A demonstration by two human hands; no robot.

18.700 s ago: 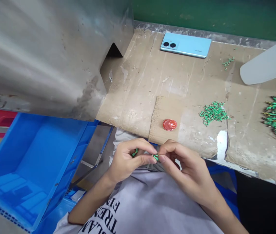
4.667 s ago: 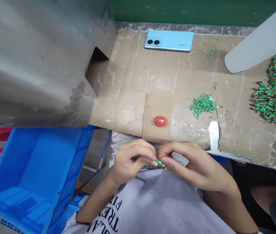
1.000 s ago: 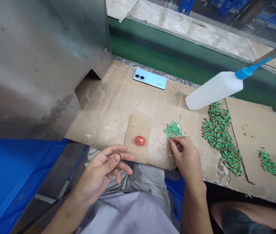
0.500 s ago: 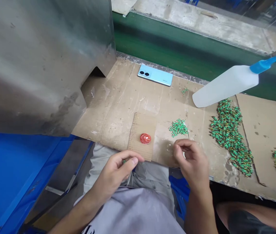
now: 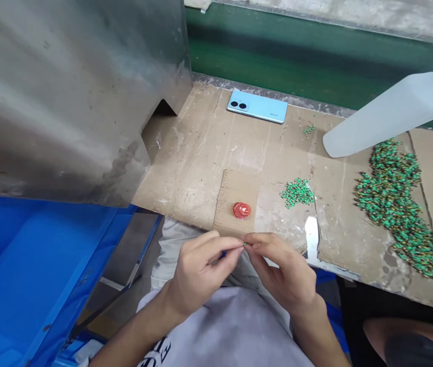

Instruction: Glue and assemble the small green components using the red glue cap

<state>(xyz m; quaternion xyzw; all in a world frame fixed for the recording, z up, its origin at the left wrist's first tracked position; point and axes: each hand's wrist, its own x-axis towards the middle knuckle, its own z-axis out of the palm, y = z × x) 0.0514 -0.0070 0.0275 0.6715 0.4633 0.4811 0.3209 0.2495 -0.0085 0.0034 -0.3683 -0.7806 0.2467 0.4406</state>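
Note:
My left hand (image 5: 208, 267) is closed in a pinch on a small green piece (image 5: 244, 244) over the table's front edge. Against that piece, the fingertips of my right hand (image 5: 283, 270) meet those of my left; they are pinched, and what they hold is hidden. Just beyond the fingers, a glossy red lump (image 5: 241, 210) sits on a cardboard piece (image 5: 235, 182). To its right lies a small pile of green pieces (image 5: 297, 192). Farther right spreads a larger heap of green pieces with golden ends (image 5: 396, 204).
A light blue phone (image 5: 258, 106) lies at the back of the cardboard-covered table (image 5: 186, 173). A white bottle (image 5: 388, 114) leans at the right. A metal housing (image 5: 79, 102) blocks the left, above a blue bin (image 5: 36, 255). Another person's leg (image 5: 411, 339) shows at lower right.
My right hand has moved left from beside the small pile to meet my left hand. The view has shifted, and the green piece now shows between the fingertips.

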